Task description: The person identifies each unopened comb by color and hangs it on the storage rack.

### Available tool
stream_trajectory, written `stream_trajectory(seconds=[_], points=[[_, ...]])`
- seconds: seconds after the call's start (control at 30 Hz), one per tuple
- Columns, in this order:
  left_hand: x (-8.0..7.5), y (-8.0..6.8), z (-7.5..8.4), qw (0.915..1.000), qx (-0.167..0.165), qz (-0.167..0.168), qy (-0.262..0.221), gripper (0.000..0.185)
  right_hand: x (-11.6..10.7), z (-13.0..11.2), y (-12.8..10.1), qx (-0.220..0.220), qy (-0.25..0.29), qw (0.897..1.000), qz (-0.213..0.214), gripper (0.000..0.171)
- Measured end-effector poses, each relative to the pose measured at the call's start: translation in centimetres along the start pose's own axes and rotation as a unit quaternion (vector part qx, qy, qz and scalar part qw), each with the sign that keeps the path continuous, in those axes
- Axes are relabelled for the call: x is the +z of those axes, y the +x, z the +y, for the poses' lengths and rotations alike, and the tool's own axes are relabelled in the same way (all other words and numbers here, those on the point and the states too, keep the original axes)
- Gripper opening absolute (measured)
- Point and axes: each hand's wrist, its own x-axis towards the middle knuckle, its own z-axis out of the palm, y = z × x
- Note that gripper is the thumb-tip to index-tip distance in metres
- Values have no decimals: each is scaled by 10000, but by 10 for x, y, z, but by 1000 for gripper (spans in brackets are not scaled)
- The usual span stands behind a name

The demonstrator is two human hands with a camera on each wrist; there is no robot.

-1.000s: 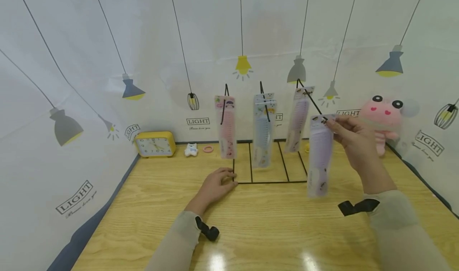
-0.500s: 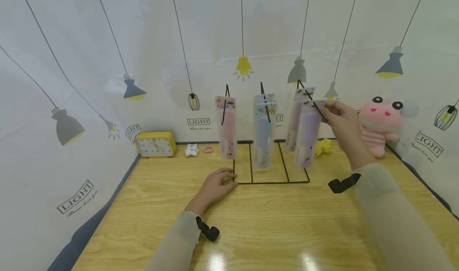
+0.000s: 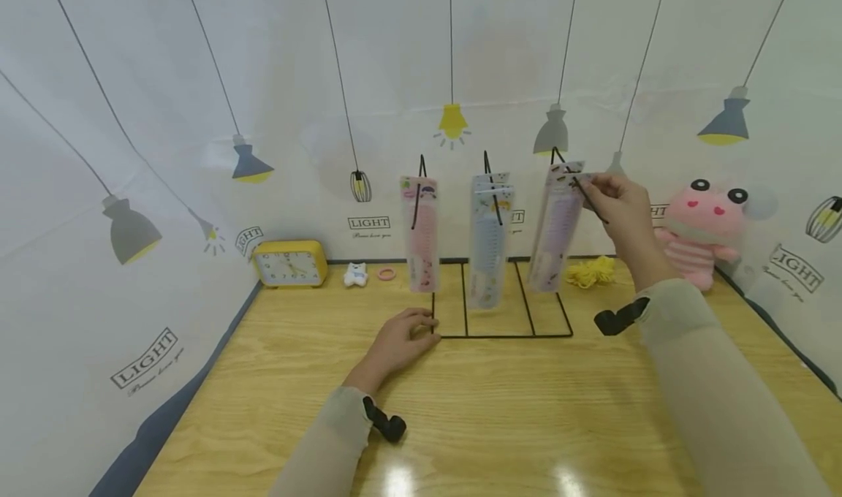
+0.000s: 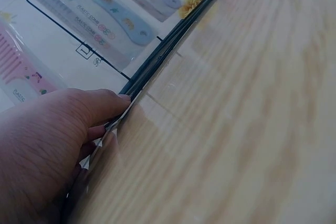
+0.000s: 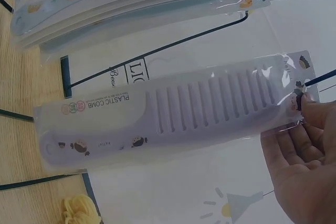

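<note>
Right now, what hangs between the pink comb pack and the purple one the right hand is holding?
In the head view, the blue comb packs hang between the pink comb pack and the purple comb pack that the right hand pinches.

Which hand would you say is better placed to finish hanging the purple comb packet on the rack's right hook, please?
The right hand, probably: it already pinches the top of the purple comb packet at the right hook. The left hand rests on the table, holding the rack's base.

Glossy clear plastic wraps the lilac plastic comb (image 5: 173,111); thin black metal rack (image 3: 503,334); shiny varnished wood table (image 3: 500,416); fuzzy plush toy (image 3: 702,230).
</note>
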Motion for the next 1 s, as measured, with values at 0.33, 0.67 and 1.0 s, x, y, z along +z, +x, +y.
stream_trajectory(seconds=[0.33, 0.67, 1.0], points=[[-2, 1, 2, 10000, 21, 10, 18, 37, -3, 9, -2, 28, 269, 9996, 74, 38], [3, 1, 2, 9999, 48, -77, -76, 38, -17, 40, -24, 86, -980, 9947, 289, 56], [3, 4, 3, 9999, 125, -35, -1, 36, -13, 72, -73, -1187, -2999, 9463, -231, 55]])
